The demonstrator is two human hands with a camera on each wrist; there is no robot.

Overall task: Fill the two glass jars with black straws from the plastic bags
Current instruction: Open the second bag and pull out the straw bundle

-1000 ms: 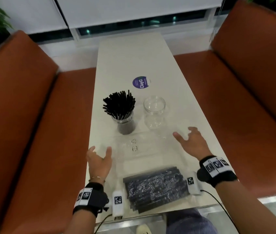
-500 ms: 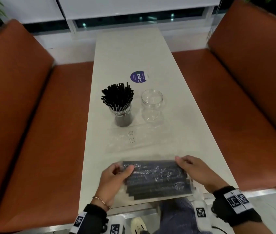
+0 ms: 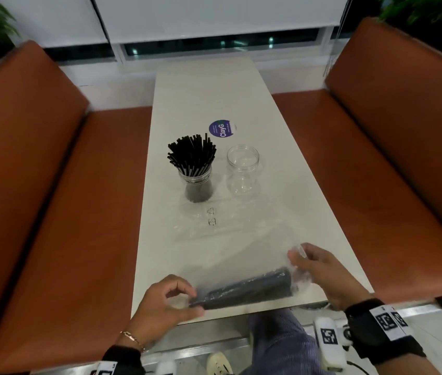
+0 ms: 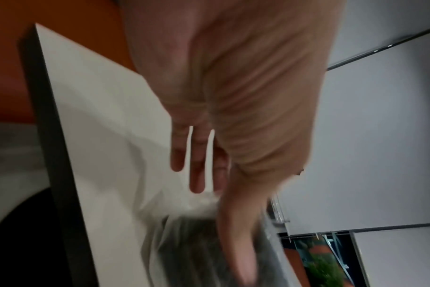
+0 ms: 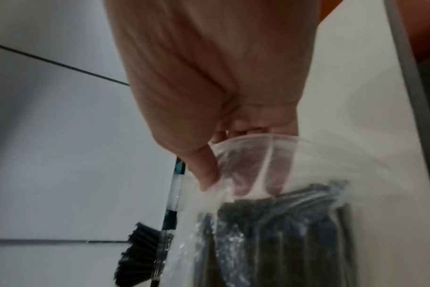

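A clear plastic bag of black straws (image 3: 244,290) is held just above the table's near edge. My left hand (image 3: 176,299) pinches its left end, and my right hand (image 3: 306,263) grips the loose plastic at its right end. The right wrist view shows that bag (image 5: 270,229) with my right hand (image 5: 224,170) holding its open mouth. In the left wrist view, blurred, my left hand (image 4: 224,203) lies on the bag (image 4: 189,242). Mid-table stand a glass jar full of black straws (image 3: 194,169) and an empty glass jar (image 3: 242,169) to its right.
An empty clear bag (image 3: 214,223) lies flat between the jars and my hands. A round purple sticker (image 3: 221,129) sits behind the jars. Orange bench seats (image 3: 60,212) flank the narrow white table (image 3: 203,90) on both sides.
Both hands came back from near the jars to the straw bag at the near edge and took hold of its ends. The bag now stands lifted and bunched into a roll.
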